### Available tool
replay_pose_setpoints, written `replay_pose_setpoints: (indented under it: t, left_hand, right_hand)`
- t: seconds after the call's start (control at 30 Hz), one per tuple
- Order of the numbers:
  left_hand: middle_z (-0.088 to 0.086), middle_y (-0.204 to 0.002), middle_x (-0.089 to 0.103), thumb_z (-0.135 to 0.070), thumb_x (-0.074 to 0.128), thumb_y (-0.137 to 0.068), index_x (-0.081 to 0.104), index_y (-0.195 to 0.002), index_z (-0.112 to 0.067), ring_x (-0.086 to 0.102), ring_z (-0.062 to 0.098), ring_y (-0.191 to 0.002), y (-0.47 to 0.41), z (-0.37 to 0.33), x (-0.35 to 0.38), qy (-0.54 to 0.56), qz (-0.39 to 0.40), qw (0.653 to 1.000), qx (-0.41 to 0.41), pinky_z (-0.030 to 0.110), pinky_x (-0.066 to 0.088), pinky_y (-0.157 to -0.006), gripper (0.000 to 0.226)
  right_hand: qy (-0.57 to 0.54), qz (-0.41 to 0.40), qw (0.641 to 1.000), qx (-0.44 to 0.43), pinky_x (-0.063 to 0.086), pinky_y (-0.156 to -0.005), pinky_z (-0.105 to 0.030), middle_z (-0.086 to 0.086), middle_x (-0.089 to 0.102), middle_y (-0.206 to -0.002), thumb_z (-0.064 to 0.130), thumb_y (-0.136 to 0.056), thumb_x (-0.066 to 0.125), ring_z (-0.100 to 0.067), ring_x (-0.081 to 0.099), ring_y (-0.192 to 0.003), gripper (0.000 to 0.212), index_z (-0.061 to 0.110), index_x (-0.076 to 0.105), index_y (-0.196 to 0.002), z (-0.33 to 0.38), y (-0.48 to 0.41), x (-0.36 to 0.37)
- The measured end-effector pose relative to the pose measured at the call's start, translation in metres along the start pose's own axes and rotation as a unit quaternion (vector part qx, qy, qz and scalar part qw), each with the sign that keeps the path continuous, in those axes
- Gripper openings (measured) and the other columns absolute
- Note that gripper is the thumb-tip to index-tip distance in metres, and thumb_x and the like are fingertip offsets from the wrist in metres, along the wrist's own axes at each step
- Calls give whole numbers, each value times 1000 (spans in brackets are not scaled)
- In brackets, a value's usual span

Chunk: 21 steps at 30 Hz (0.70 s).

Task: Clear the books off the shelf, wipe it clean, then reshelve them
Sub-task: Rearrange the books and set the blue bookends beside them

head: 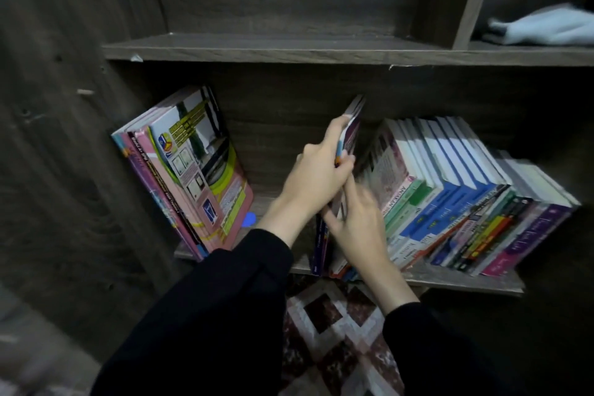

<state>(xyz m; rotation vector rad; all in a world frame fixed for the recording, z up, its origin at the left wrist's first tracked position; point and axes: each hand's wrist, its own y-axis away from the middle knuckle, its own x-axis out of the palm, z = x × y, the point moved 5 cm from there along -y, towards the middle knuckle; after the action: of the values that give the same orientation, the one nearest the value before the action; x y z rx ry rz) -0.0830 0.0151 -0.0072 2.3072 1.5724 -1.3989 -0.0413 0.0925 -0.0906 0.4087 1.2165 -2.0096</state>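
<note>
A dark wooden shelf [456,280] holds books in three groups. A few pink and purple books [193,177] lean against the left wall. A long row of blue, green and purple books [466,202] leans at the right. Between them stand a few thin dark books [352,125], upright. My left hand [318,177] is shut around the upper part of these thin books. My right hand [356,222] presses against their lower spines, fingers spread and blurred. Both sleeves are black.
The shelf above [257,48] is bare. A light blue cloth [546,27] lies in the upper right compartment behind a vertical divider [472,0]. A small blue object [250,219] lies on the shelf by the left books. A patterned carpet [334,331] covers the floor below.
</note>
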Motion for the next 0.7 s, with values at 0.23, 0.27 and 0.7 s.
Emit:
replay_pose_setpoints:
  t: [0.23, 0.27, 0.7]
  left_hand:
    - [2, -72, 62, -17, 45, -96, 32, -137, -21, 59, 24, -61, 20, 29, -27, -24, -102, 994, 11, 36, 45, -56, 43]
    - [4, -73, 64, -16, 46, -96, 33, -136, -21, 60, 22, -60, 23, 36, -34, -17, -110, 994, 9, 39, 49, -57, 42]
    - [15, -90, 68, -30, 53, -96, 39, -141, -17, 63, 36, -84, 39, 122, -135, -288, -217, 931, -56, 43, 47, -72, 49]
  right_hand:
    - [-71, 220, 969, 91, 44, -99, -44, -17, 32, -153, 32, -88, 67, -35, 51, -124, 118, 58, -43, -123, -30, 52, 104]
    - [-80, 215, 970, 81, 42, -101, -44, -18, 33, -151, 32, -88, 66, -34, 49, -125, 117, 58, -42, -124, -24, 52, 114]
    - [-187, 333, 921, 74, 37, -107, -41, -16, 44, -145, 30, -87, 68, -31, 46, -129, 106, 52, -21, -140, 67, 41, 209]
